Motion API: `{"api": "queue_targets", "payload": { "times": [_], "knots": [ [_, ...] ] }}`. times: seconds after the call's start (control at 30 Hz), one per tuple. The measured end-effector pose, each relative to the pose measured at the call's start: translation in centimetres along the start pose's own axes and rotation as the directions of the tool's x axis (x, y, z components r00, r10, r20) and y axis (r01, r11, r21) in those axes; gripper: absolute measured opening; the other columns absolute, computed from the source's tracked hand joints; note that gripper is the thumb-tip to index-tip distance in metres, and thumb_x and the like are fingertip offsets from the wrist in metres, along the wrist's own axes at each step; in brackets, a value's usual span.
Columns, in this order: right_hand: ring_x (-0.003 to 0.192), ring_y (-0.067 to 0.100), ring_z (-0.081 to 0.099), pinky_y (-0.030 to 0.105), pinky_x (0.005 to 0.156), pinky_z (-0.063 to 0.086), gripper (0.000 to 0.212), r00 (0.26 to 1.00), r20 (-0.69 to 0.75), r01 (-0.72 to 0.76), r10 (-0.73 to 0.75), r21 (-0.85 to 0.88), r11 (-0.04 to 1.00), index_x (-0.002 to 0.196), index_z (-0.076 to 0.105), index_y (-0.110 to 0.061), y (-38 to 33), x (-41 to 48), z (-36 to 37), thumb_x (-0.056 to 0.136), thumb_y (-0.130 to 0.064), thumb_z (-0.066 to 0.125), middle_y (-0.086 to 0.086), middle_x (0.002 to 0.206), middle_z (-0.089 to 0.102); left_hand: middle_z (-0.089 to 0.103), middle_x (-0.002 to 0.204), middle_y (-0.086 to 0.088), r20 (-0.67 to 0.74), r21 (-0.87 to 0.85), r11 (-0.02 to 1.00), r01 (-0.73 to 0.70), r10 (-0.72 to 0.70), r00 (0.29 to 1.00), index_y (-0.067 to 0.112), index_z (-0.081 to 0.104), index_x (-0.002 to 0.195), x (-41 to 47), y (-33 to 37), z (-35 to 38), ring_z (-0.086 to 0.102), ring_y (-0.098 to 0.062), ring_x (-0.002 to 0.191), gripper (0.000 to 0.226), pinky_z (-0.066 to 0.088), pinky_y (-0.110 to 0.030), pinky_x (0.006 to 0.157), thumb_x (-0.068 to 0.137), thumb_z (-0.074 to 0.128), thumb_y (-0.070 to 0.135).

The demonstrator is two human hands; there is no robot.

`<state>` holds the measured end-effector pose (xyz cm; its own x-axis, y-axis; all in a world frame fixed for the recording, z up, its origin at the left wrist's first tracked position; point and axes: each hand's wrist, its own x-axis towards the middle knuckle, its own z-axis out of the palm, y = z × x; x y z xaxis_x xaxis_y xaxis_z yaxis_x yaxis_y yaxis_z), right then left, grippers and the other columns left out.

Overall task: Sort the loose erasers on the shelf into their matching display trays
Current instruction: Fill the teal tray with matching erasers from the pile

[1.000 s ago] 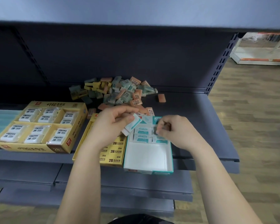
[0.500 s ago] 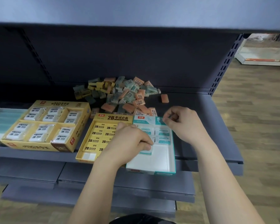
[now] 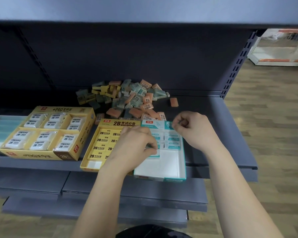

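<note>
The left hand [image 3: 134,146] is low over the teal tray [image 3: 181,169], its fingers [image 3: 150,142] pinching a teal-sleeved eraser [image 3: 154,154] at the front edge of the rows already laid in. That eraser sits in the tray's left column, touching the packed ones at its 12 o'clock, with bare white tray floor at its 6 o'clock. The right hand [image 3: 193,131] hovers over the tray's back right corner with its fingers curled in; I cannot tell whether they hold anything.

The step in hand looks like seating this eraser. To do it well, lay it flat with its sleeve running the same way as its neighbours, slide it towards 12 o'clock until it butts against the row, then let go without dragging it back. The tray overhangs the shelf [image 3: 230,134] lip at its front, so pressing hard near 6 o'clock could tip it; steadying the rim with the right hand would help.

The yellow 2B tray [image 3: 86,163] lies just beside at 9 o'clock, and the pile of loose erasers [image 3: 127,98] waits at 12 o'clock, mixing yellow, green and orange ones, so most of the sorting seems yet to do.
</note>
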<state>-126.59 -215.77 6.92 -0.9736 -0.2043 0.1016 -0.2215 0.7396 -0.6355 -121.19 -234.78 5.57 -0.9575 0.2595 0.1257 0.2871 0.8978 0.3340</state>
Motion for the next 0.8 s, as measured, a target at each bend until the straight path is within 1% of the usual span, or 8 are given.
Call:
{"api": "queue_targets", "payload": {
  "times": [0.1, 0.17, 0.5, 0.57, 0.6, 0.67, 0.73, 0.8],
  "knots": [
    [0.070, 0.009, 0.059, 0.019, 0.056, 0.044, 0.008, 1.000, -0.004, 0.005, -0.005, -0.003, 1.000, 0.085, 0.065, -0.026, 0.0, 0.0, 0.0, 0.091, -0.021, 0.062, -0.014, 0.075, 0.062, 0.056, 0.095, 0.015, 0.064, -0.036, 0.999, 0.021, -0.019, 0.998, 0.033, 0.073, 0.093, -0.2, -0.3, -0.4, 0.044, -0.008, 0.101, 0.028, 0.027, -0.032, 0.094, 0.071, 0.080, 0.048],
    [0.072, 0.009, 0.060, 0.020, 0.057, 0.045, 0.008, 1.000, -0.006, 0.006, -0.007, -0.008, 1.000, 0.086, 0.066, -0.026, 0.1, 0.0, 0.1, 0.091, -0.022, 0.062, -0.013, 0.077, 0.064, 0.056, 0.099, 0.015, 0.084, -0.021, 1.000, 0.022, -0.020, 0.996, 0.033, 0.072, 0.095, -0.3, -0.2, -0.8, 0.042, -0.008, 0.103, 0.034, 0.026, -0.030, 0.092, 0.065, 0.083, 0.046],
    [0.073, 0.008, 0.061, 0.017, 0.056, 0.046, 0.009, 1.000, -0.016, 0.001, 0.000, 0.014, 1.000, 0.086, 0.066, -0.027, 0.3, 0.3, 0.1, 0.092, -0.022, 0.061, -0.015, 0.082, 0.065, 0.057, 0.102, 0.015, 0.076, -0.022, 0.999, 0.037, -0.035, 0.996, 0.034, 0.067, 0.088, 0.0, -0.5, -1.0, 0.043, -0.008, 0.105, 0.026, 0.025, -0.027, 0.087, 0.069, 0.083, 0.033],
    [0.072, 0.008, 0.061, 0.017, 0.055, 0.046, 0.010, 1.000, -0.021, -0.002, 0.002, 0.018, 1.000, 0.085, 0.066, -0.027, 0.3, 0.5, 0.2, 0.092, -0.021, 0.061, -0.017, 0.080, 0.065, 0.058, 0.098, 0.015, 0.073, -0.063, 0.998, 0.030, -0.026, 0.997, 0.033, 0.067, 0.086, 0.1, -0.7, -0.9, 0.047, -0.007, 0.101, 0.024, 0.031, -0.029, 0.090, 0.069, 0.084, 0.033],
    [0.072, 0.008, 0.061, 0.018, 0.056, 0.047, 0.011, 1.000, -0.026, -0.001, 0.002, 0.020, 1.000, 0.085, 0.066, -0.027, 0.3, 0.6, 0.3, 0.091, -0.020, 0.060, -0.017, 0.080, 0.064, 0.058, 0.095, 0.015, 0.053, -0.115, 0.993, 0.028, -0.022, 0.998, 0.031, 0.068, 0.084, 0.1, -0.8, -0.9, 0.050, -0.007, 0.097, 0.023, 0.037, -0.032, 0.091, 0.069, 0.084, 0.034],
    [0.074, 0.010, 0.061, 0.024, 0.061, 0.051, 0.011, 0.999, -0.037, 0.001, 0.000, 0.024, 1.000, 0.086, 0.067, -0.027, 0.3, 0.9, 0.5, 0.091, -0.020, 0.060, -0.017, 0.081, 0.064, 0.059, 0.090, 0.014, -0.031, -0.211, 0.977, 0.024, -0.032, 0.999, 0.025, 0.069, 0.082, 0.3, -1.0, -0.9, 0.056, -0.005, 0.087, 0.018, 0.048, -0.035, 0.083, 0.073, 0.083, 0.032],
    [0.074, 0.010, 0.061, 0.026, 0.063, 0.052, 0.011, 0.998, -0.062, 0.018, -0.017, 0.029, 0.999, 0.086, 0.068, -0.025, 0.3, 1.4, 0.7, 0.090, -0.019, 0.059, -0.015, 0.081, 0.065, 0.058, 0.088, 0.014, -0.124, -0.226, 0.974, 0.028, -0.057, 0.991, 0.022, 0.071, 0.085, 0.6, -1.3, -0.9, 0.057, -0.003, 0.083, 0.010, 0.051, -0.032, 0.076, 0.080, 0.077, 0.029],
    [0.073, 0.010, 0.060, 0.023, 0.060, 0.049, 0.011, 0.996, -0.077, 0.043, -0.042, 0.018, 0.999, 0.087, 0.068, -0.024, 0.3, 2.0, 1.1, 0.089, -0.018, 0.059, -0.012, 0.082, 0.066, 0.061, 0.090, 0.013, -0.202, -0.219, 0.975, 0.034, -0.080, 0.976, 0.022, 0.071, 0.088, 1.0, -1.6, -1.0, 0.059, -0.003, 0.082, 0.005, 0.053, -0.031, 0.073, 0.085, 0.072, 0.026]
  ]
}}
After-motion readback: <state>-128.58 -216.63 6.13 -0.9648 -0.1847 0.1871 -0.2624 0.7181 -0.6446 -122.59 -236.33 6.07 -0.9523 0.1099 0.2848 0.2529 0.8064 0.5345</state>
